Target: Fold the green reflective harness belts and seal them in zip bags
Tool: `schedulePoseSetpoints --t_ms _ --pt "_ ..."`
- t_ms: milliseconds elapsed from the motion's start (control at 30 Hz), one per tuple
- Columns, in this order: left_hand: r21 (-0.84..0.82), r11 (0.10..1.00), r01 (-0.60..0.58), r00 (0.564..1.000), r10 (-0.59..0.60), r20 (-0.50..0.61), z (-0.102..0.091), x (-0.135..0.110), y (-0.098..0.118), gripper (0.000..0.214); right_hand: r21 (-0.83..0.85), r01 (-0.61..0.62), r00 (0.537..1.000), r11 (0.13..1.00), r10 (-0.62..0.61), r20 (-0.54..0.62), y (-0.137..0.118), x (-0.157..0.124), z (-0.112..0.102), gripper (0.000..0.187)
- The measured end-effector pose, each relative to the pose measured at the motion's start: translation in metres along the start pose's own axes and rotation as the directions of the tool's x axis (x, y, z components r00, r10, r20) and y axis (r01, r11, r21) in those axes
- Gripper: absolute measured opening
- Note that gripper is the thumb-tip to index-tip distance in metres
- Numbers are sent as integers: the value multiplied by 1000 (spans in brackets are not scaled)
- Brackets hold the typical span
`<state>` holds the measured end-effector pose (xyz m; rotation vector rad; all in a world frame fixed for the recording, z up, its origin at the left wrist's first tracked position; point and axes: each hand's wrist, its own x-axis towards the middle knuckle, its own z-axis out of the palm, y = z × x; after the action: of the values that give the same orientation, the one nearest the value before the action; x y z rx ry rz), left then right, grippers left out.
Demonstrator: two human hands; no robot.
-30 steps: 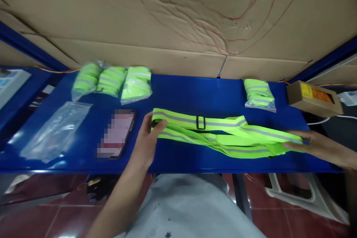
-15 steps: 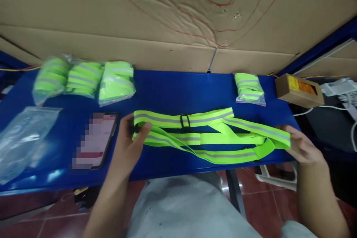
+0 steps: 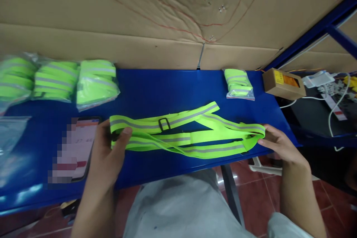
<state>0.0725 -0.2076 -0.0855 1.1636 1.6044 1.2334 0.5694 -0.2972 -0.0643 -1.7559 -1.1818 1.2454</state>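
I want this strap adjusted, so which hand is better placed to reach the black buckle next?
Probably your left hand: it holds the green strap by its left end, nearer the black buckle. Your right hand holds the opposite end, farther away.

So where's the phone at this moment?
In the head view, the phone lies at the left on the blue table, between the clear plastic bag and the left hand.

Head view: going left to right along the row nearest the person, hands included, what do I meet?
Flat bag, phone, left hand, strap, right hand.
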Motion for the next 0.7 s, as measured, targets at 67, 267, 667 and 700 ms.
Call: schedulePoseSetpoints --t_ms 67,267,667,700 --pt "41 999 -32 999 32 11 -1 -1 3 39 33 -7 998 999 9 -56 -3 -1 4 39" --pt "185 978 -95 995 95 9 3 -6 12 48 -238 20 949 971 -93 -301 -3 4 19 80" --pt "256 939 -230 969 246 -30 10 -8 -6 57 -736 640 672 221 -624 398 -91 50 145 54" --pt "269 932 -245 964 264 -36 11 -9 -7 58 -740 643 672 197 -608 422 -91 64 150 56"
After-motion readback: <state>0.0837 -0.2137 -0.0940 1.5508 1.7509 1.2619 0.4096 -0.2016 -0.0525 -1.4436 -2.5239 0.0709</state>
